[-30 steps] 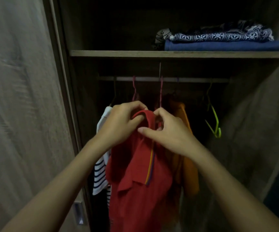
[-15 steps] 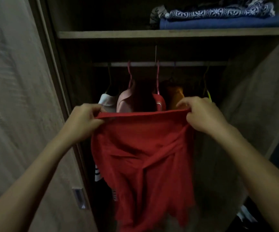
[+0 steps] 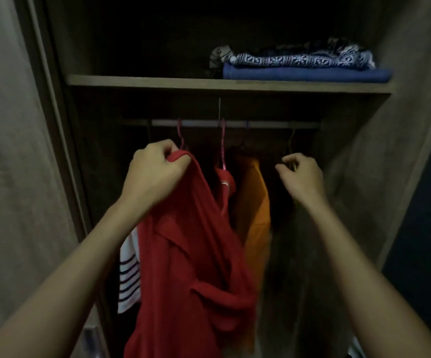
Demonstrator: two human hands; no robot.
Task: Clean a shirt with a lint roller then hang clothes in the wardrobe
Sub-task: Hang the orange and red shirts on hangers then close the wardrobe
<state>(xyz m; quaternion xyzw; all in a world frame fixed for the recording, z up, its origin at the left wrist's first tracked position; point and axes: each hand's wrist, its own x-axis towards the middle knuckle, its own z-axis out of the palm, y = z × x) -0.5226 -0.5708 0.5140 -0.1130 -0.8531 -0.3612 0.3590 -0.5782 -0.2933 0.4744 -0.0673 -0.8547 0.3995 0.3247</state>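
A red shirt (image 3: 183,254) hangs loose in front of the open wardrobe, bunched at its top edge in my left hand (image 3: 155,174), which is shut on it. My right hand (image 3: 302,177) is off the shirt, up at the right under the rail (image 3: 261,124). Its fingers curl at the neck of a dark green hanger (image 3: 290,143); whether they grip it is unclear in the dim light. No lint roller is in view.
On the rail hang a striped white top (image 3: 129,280), a red garment (image 3: 226,180) on a pink hanger (image 3: 222,146) and an orange garment (image 3: 255,202). The shelf (image 3: 157,81) above holds folded clothes (image 3: 299,65). The wardrobe door (image 3: 15,177) stands at the left.
Both hands held the red shirt spread by its top edge. My right hand has let go and moved right to the green hanger; the shirt now droops from my left hand alone.
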